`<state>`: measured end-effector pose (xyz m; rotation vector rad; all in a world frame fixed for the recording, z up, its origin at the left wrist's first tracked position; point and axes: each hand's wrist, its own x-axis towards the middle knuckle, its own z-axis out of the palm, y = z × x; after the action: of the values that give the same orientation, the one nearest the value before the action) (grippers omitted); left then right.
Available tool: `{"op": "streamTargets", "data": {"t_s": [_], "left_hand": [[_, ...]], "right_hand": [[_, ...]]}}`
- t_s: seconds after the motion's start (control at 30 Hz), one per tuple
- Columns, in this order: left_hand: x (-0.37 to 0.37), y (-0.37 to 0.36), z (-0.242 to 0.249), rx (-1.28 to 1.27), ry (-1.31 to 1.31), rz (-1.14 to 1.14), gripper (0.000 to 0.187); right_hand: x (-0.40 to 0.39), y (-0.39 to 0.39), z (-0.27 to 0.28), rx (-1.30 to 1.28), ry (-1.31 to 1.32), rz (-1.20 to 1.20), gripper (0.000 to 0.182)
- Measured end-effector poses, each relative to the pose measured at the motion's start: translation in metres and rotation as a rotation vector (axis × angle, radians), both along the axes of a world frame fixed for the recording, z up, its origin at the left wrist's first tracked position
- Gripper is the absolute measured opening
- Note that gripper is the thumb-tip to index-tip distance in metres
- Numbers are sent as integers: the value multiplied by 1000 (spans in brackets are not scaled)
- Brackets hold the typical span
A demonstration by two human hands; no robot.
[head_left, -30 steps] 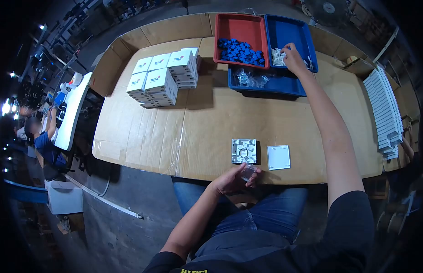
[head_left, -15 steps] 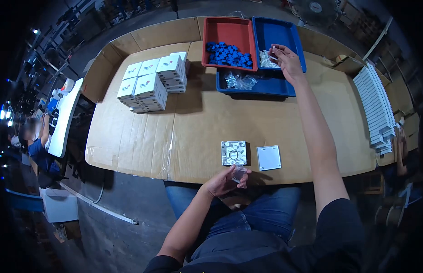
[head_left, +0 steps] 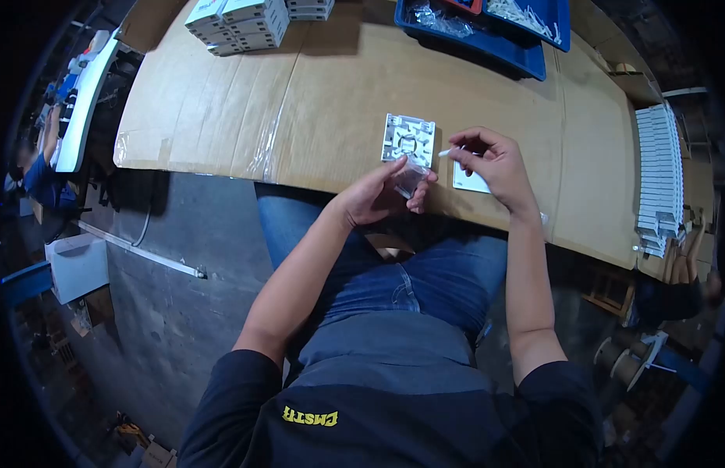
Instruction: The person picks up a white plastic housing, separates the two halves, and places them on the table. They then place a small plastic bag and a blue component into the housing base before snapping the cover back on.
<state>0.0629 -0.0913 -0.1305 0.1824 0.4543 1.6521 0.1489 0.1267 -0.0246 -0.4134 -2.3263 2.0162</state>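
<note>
A small clear plastic bag (head_left: 410, 181) is held between the thumb and fingers of my left hand (head_left: 375, 193), at the table's front edge. Just beyond it lies a square white housing (head_left: 409, 139) with its inner side up. My right hand (head_left: 495, 168) pinches a small white stick-like part (head_left: 446, 154) between thumb and fingers, to the right of the housing. Below that hand a flat white square cover (head_left: 467, 181) lies on the cardboard, partly hidden by the fingers.
Stacked white boxes (head_left: 249, 30) stand at the back left. Blue trays (head_left: 487, 51) at the back hold clear bags and white parts (head_left: 526, 17). A long row of white pieces (head_left: 659, 171) lines the right side. Another person (head_left: 46, 175) is at the far left.
My right hand has come back from the blue tray to beside the housing, with the white part in its fingers. The view has tilted downward. My left hand still holds the bag.
</note>
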Motion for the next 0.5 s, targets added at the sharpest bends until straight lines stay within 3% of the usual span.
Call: {"op": "streamTargets", "data": {"t_s": [0.23,0.5], "left_hand": [[2,0,6,-19,85,-22,64],[4,-5,-2,21,152,44,50]], "right_hand": [[6,-22,-5,259,34,67,12],[-2,-33,2,335,-41,252,12]]}}
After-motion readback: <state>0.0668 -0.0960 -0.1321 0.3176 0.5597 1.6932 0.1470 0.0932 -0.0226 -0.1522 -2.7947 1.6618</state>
